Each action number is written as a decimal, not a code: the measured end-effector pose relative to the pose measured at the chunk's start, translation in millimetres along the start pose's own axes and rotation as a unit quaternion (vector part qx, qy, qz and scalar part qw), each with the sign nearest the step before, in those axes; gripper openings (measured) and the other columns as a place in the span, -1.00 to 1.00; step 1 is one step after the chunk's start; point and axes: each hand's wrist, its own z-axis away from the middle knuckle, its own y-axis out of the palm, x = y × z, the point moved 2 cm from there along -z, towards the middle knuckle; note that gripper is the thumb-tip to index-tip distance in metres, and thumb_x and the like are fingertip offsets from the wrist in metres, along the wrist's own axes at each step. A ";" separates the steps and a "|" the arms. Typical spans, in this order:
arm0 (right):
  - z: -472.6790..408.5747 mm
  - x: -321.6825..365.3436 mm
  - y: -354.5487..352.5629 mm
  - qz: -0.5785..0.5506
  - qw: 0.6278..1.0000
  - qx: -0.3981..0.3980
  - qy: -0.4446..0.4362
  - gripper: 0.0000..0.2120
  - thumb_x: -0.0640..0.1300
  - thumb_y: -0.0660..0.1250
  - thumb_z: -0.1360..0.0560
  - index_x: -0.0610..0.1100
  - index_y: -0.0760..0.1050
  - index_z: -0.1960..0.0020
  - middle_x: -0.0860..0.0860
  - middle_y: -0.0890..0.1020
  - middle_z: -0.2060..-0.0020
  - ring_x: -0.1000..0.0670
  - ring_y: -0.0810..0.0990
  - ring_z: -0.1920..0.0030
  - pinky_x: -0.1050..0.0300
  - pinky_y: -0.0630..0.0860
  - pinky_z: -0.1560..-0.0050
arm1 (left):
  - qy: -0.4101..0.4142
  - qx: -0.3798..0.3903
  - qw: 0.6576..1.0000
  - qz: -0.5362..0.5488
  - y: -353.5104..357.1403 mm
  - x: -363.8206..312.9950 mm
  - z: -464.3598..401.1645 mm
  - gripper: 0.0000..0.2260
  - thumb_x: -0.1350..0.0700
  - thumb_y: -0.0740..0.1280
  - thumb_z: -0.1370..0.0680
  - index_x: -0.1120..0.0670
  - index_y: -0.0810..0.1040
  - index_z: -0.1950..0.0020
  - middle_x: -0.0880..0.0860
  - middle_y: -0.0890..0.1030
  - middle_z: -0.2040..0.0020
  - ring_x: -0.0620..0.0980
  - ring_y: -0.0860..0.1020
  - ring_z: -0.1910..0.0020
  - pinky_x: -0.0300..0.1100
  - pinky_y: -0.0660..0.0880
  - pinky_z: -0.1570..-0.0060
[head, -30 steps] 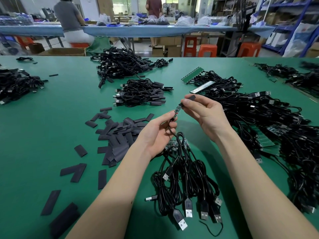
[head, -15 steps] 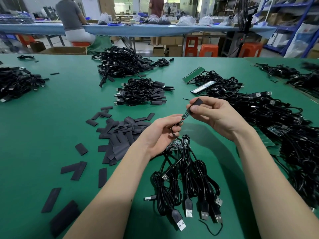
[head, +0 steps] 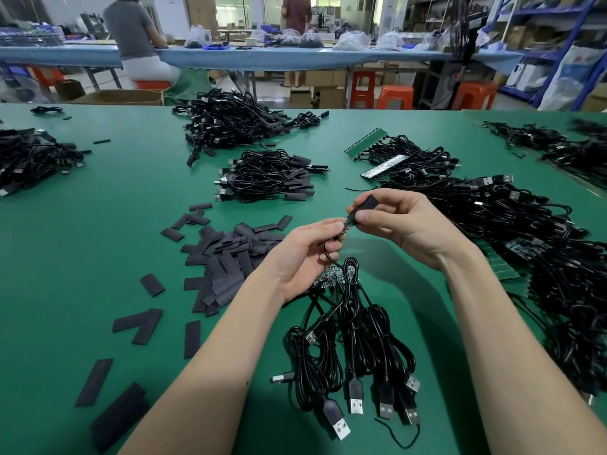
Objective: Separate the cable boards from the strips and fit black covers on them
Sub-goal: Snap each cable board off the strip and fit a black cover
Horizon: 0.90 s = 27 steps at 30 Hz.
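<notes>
Compared with the picture from half a second ago, the black cover [head: 368, 204] sits further down over the small board [head: 347, 222], so less of the green board shows between the two hands; a second ago the cover was only near the board's tip. Both hands are now a little closer together, near the centre of the frame. The right hand [head: 404, 224] pinches the cover between thumb and forefinger, with the other fingers curled beneath. The left hand [head: 305, 254] grips the lower end of the board and its thin black cable with curled fingers, and a small loop of cable hangs under them. Below the hands, in the lower centre, a bundle of cables [head: 358, 349] lies on the green table [head: 98, 244], with its USB plugs pointing to the bottom edge and a row of small boards at its upper end, just beside the left wrist. Loose black covers [head: 226, 254] are scattered to the left of centre. A pile of covered cables [head: 269, 175] lies above the centre, and a large heap of black cables [head: 525, 231] with green strips fills the right side. No brand, label or writing can be read anywhere; the print on the boards is too small.
</notes>
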 end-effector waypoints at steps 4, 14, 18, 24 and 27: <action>0.6 -0.1 -3.8 -0.005 1.000 -0.001 0.016 -0.84 -0.23 0.52 -0.30 -0.08 0.73 0.12 -0.09 0.73 0.11 0.03 0.69 0.07 0.24 0.60 0.00 | 0.007 0.001 1.000 0.005 0.6 -0.3 -0.8 -0.87 0.19 0.40 -0.44 0.10 0.50 0.06 -0.01 0.54 0.28 -0.18 0.38 0.40 -0.37 0.31 0.38; -0.9 -11.0 3.3 -0.063 0.997 -0.002 0.037 -0.84 -0.28 0.46 -0.36 -0.15 0.66 0.07 -0.08 0.73 0.11 0.04 0.70 0.11 0.26 0.60 0.01 | 0.020 0.003 1.000 0.015 0.1 0.3 -1.2 -0.86 0.18 0.39 -0.46 0.07 0.44 0.10 -0.03 0.55 0.29 -0.20 0.39 0.42 -0.40 0.32 0.40; -0.4 -12.7 5.5 -0.058 0.998 0.003 0.039 -0.86 -0.25 0.48 -0.35 -0.10 0.69 0.11 -0.08 0.73 0.12 0.04 0.69 0.12 0.26 0.60 0.03 | 0.014 0.002 1.000 0.013 -0.2 0.2 -1.5 -0.87 0.18 0.39 -0.45 0.07 0.45 0.11 -0.04 0.56 0.29 -0.20 0.39 0.42 -0.40 0.31 0.39; -2.1 -22.2 11.5 -0.135 0.989 -0.058 0.024 -0.84 -0.27 0.45 -0.35 -0.17 0.64 0.07 -0.06 0.74 0.15 0.07 0.71 0.16 0.28 0.60 0.07 | 0.011 -0.022 1.000 0.013 1.2 -0.8 -1.6 -0.84 0.09 0.39 -0.50 0.10 0.53 -0.04 -0.04 0.59 0.25 -0.19 0.47 0.38 -0.37 0.39 0.39; -1.7 -22.6 8.6 -0.162 0.983 -0.087 0.016 -0.86 -0.27 0.46 -0.35 -0.16 0.65 0.09 -0.07 0.74 0.14 0.06 0.71 0.13 0.28 0.60 0.07 | 0.004 -0.036 0.999 0.022 0.9 -0.7 -1.2 -0.92 0.12 0.40 -0.50 0.08 0.55 0.05 -0.01 0.59 0.23 -0.15 0.51 0.37 -0.37 0.41 0.42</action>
